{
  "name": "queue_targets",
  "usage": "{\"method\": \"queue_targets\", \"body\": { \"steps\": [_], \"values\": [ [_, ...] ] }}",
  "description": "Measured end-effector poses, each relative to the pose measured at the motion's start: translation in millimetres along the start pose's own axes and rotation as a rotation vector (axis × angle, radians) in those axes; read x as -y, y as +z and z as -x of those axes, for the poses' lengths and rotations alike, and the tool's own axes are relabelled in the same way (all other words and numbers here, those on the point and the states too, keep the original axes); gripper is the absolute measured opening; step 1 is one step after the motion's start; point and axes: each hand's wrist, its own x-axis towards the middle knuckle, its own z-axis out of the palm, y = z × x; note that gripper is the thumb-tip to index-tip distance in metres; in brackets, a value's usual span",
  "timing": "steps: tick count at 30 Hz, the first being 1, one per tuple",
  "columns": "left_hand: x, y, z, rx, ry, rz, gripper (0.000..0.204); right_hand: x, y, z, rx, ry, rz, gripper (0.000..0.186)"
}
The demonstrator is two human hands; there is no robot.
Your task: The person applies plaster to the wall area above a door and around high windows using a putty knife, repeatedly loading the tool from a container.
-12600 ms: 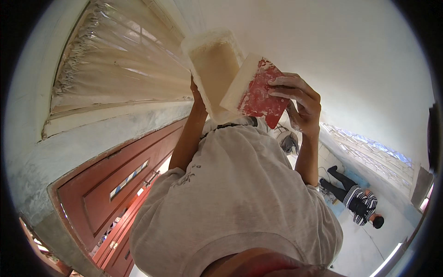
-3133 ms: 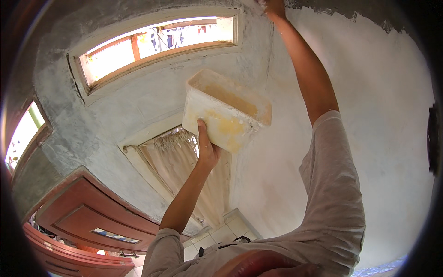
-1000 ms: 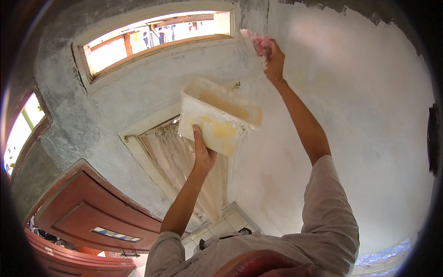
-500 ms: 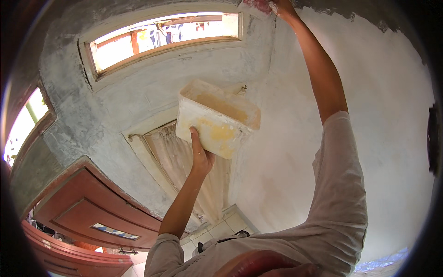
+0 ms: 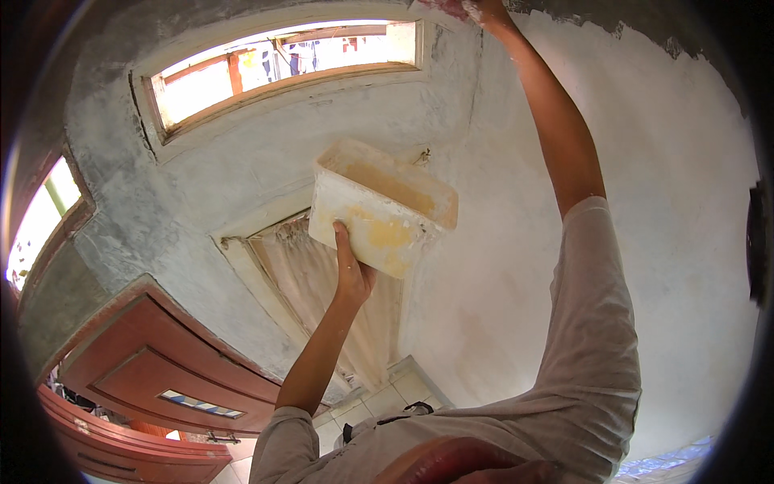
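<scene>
My left hand [image 5: 355, 274] holds up a pale plastic tub [image 5: 367, 222], rectangular and tilted, with its thumb on the outer wall. Yellowish stains and dried white smears mark the tub; its inside bottom is mostly out of sight. High up, where the walls meet, my right hand [image 5: 490, 14] is closed on a reddish flat tool [image 5: 446, 7]. White material coats the fingers. The picture's upper edge cuts off part of the tool, so its exact kind is unclear. It is at the patchy grey-white wall [image 5: 451, 73], beside the corner line.
A narrow window [image 5: 282, 97] sits high on the left wall, with a curtained opening [image 5: 302, 258] below it. Red-brown doors [image 5: 173, 363] stand at lower left. The right wall [image 5: 669, 202] is coated white, with bare grey along its top. Floor tiles [image 5: 387, 401] show below.
The right hand and the reddish tool have shifted slightly up and left, so less of the tool shows. The tub has barely moved.
</scene>
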Motion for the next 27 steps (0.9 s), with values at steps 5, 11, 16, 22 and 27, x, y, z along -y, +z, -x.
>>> {"method": "queue_targets", "body": {
  "steps": [5,11,16,22,27],
  "values": [
    [0.5,6.5,6.0,-0.075,-0.043,-0.027,0.077,4.4,4.6,-12.2,-0.170,-0.236,0.571,0.033],
    [10.8,-0.6,8.7,-0.047,-0.064,-0.035,0.080,11.7,-17.7,27.4,-0.537,-0.526,0.476,0.018],
    [23.1,-18.5,42.8,-0.151,-0.183,0.028,0.081,38.3,50.7,208.7,-0.508,-0.206,0.086,0.046],
    [76.4,-63.1,112.6,-0.159,-0.294,0.075,0.081,104.2,168.0,480.7,-0.651,0.549,-0.254,0.028],
    [136.0,-133.3,195.1,-0.293,-0.583,0.157,0.085,172.3,235.3,575.9,-0.725,1.073,0.083,0.020]
  ]
}}
